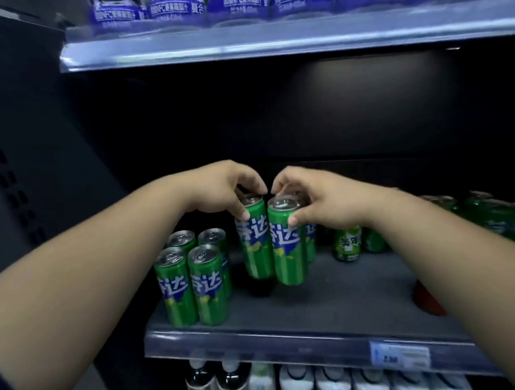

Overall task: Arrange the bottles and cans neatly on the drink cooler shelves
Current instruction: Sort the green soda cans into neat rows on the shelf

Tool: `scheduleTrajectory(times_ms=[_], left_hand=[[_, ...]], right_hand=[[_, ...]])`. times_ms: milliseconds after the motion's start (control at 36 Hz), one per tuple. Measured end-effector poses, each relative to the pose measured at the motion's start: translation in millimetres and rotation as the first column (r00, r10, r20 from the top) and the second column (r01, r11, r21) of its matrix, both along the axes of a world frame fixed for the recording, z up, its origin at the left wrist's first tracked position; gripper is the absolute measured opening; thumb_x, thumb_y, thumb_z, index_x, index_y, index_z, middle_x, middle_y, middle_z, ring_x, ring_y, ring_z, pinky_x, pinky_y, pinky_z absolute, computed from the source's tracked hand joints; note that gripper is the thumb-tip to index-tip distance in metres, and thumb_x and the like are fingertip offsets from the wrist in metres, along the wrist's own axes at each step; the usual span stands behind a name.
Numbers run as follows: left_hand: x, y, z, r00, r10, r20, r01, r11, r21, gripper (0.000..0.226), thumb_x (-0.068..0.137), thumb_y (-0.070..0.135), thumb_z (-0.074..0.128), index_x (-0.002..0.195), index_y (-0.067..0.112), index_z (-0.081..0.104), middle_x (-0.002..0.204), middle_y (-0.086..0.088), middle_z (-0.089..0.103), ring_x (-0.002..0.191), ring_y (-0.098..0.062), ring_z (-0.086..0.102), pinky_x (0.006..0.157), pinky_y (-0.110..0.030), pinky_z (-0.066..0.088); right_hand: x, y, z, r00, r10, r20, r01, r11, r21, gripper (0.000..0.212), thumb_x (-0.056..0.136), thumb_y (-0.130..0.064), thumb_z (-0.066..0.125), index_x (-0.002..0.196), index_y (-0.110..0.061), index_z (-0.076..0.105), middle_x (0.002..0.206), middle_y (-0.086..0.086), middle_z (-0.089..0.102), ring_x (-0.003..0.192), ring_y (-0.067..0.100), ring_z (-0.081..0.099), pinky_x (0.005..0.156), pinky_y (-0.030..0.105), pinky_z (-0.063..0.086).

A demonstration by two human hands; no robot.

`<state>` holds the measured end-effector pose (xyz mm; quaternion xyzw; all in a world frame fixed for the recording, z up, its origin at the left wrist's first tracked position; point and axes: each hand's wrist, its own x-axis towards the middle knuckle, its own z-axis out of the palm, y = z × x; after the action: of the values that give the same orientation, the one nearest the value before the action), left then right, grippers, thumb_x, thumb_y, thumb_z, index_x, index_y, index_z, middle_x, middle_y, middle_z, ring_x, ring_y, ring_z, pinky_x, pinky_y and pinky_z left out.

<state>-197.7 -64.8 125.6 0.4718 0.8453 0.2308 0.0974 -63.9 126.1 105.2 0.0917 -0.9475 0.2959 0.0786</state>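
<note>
Head view | left hand [217,188] fingers grip green can [256,242] | right hand [323,200] fingers grip second can [288,245]

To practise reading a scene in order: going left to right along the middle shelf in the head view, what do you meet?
Block of four green cans → can in the left hand → can in the right hand → small green bottle → blurred green drinks.
</note>
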Motion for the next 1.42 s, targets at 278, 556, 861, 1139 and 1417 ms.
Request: scheduleTrajectory(times_ms=[278,556,861,1139,1417], left_hand=[[-15,-1,-34,0.997,-0.013,-0.079,0.002,0.991,-0.136,0.052,0.075,0.005,0.082,0.118,0.028,0.063,0.095,0.021,0.055,0.073,0.006,0.052,0.047,-0.004,0.038],[-50,-2,-67,0.99,-0.136,0.023,0.138,0.968,-0.211,0.047,0.071,0.008,0.084,0.107,0.031,0.063,0.102,0.017,0.066,0.098,-0.006,0.063,0.092,-0.031,0.05],[-69,-5,-81,0.998,-0.007,0.057,0.01,0.999,-0.043,0.01,0.087,0.029,0.074,0.096,0.025,0.074,0.087,0.014,0.07,0.084,-0.006,0.064,0.076,-0.022,0.048],[-70,-3,-88,0.995,0.101,0.009,-0.102,0.995,0.021,0.007,0.089,0.022,0.072,0.084,0.023,0.077,0.078,0.01,0.072,0.075,-0.005,0.063,0.068,-0.022,0.049],[-71,4,-90,0.99,0.088,-0.11,-0.091,0.995,-0.029,0.012,0.093,0.024,0.064,0.085,0.028,0.072,0.079,0.012,0.068,0.081,-0.007,0.063,0.075,-0.028,0.052]], right_hand=[[-6,-26,-38,0.996,-0.065,0.06,0.062,0.997,0.043,0.05,0.08,-0.014,0.081,0.117,-0.033,0.053,0.115,-0.015,0.064,0.109,0.006,0.061,0.096,0.037,0.052],[-21,-57,-77,0.99,-0.11,0.088,0.11,0.994,0.0,0.05,0.081,-0.015,0.08,0.113,-0.04,0.051,0.112,-0.011,0.064,0.102,0.008,0.062,0.091,0.036,0.053],[-17,-72,-104,0.979,-0.165,-0.116,0.169,0.985,0.023,0.027,0.08,-0.017,0.082,0.098,-0.02,0.063,0.116,-0.008,0.054,0.111,0.01,0.052,0.1,0.028,0.042],[-21,-80,-112,0.954,-0.186,-0.233,0.185,0.982,-0.026,0.029,0.077,-0.014,0.082,0.081,-0.027,0.057,0.097,-0.009,0.057,0.094,0.011,0.056,0.078,0.029,0.05],[-28,-83,-118,0.955,-0.169,-0.245,0.179,0.984,0.021,0.028,0.082,-0.013,0.077,0.086,-0.026,0.052,0.1,-0.007,0.054,0.093,0.009,0.05,0.078,0.012,0.034]])
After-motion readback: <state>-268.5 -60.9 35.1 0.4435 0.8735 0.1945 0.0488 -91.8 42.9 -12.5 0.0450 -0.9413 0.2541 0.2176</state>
